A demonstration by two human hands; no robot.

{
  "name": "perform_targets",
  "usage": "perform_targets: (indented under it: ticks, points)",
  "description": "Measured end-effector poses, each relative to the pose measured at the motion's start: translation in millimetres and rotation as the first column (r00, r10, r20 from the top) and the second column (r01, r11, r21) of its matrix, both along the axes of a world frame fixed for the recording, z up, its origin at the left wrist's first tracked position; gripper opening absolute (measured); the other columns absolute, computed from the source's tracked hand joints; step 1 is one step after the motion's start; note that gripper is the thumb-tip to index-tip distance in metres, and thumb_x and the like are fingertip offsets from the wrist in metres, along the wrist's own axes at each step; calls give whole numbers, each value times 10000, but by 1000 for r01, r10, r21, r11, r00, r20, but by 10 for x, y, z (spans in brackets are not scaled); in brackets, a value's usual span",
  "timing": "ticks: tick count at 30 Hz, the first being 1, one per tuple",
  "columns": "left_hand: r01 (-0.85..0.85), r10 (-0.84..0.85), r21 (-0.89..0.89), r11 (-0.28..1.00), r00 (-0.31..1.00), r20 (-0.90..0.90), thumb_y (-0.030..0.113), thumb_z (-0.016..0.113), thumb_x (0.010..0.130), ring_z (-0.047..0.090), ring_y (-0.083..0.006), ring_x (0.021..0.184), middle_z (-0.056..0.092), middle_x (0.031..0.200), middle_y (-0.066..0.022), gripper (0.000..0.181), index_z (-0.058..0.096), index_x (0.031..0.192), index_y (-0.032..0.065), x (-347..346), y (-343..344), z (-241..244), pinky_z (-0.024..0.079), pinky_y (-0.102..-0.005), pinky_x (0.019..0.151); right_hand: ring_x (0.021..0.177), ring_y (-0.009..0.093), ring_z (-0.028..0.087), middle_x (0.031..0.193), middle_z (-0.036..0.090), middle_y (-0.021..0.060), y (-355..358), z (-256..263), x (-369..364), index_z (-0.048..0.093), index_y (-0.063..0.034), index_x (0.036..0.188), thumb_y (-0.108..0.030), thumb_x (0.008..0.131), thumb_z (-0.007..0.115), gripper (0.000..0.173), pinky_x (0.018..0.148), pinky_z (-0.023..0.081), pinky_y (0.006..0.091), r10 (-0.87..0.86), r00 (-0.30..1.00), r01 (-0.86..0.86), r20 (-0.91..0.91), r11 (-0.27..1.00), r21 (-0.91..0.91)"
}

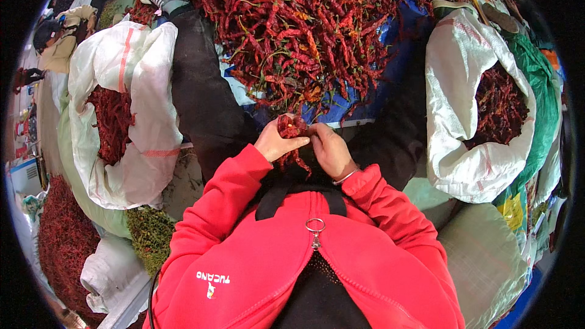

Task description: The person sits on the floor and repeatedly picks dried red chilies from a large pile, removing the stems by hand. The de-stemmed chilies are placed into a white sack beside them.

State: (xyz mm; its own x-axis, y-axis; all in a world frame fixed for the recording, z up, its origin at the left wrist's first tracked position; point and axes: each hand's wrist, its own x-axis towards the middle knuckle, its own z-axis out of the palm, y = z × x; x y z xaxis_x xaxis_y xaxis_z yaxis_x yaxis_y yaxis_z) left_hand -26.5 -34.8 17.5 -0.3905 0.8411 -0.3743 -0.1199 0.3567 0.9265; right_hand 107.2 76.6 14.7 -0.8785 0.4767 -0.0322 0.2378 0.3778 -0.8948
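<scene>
In the head view, a bunch of dried red chili peppers point(289, 129) is gripped in my left hand point(279, 141), with some peppers hanging below the palm. My right hand point(330, 150) touches the right side of the bunch with bent fingers; whether it grips a pepper or a stem is hidden. Just beyond both hands lies a large heap of red chili peppers point(301, 41), many with green stems, on a blue sheet point(338, 108) between my outstretched legs.
Open white woven sacks holding red peppers stand at my left point(151, 114) and right point(450, 123). A pile of green stems point(148, 237) and another red heap point(66, 246) lie at lower left. A filled pale sack point(484, 246) rests at lower right. Another person point(59, 45) is at upper left.
</scene>
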Motion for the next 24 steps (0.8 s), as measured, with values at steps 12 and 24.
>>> perform_targets:
  ticks: [12,24]
  points:
    - [-270,271,46,962,962,-23,55,689,729,534,-77,717,585,772,-1,210,549,884,25,113,6,-16,446,-239,684,721,154,580,796,604,73,21,-33,34,545,10,937,-90,790,625,195,645,471,274,98,990,-42,105,900,-435]
    - [-406,420,112,907,894,-158,25,696,719,523,-63,707,560,782,11,252,529,908,28,204,47,-8,443,-218,664,661,309,554,719,570,166,-28,-48,-23,552,27,778,-124,792,586,155,631,436,359,-100,994,94,-41,987,-129]
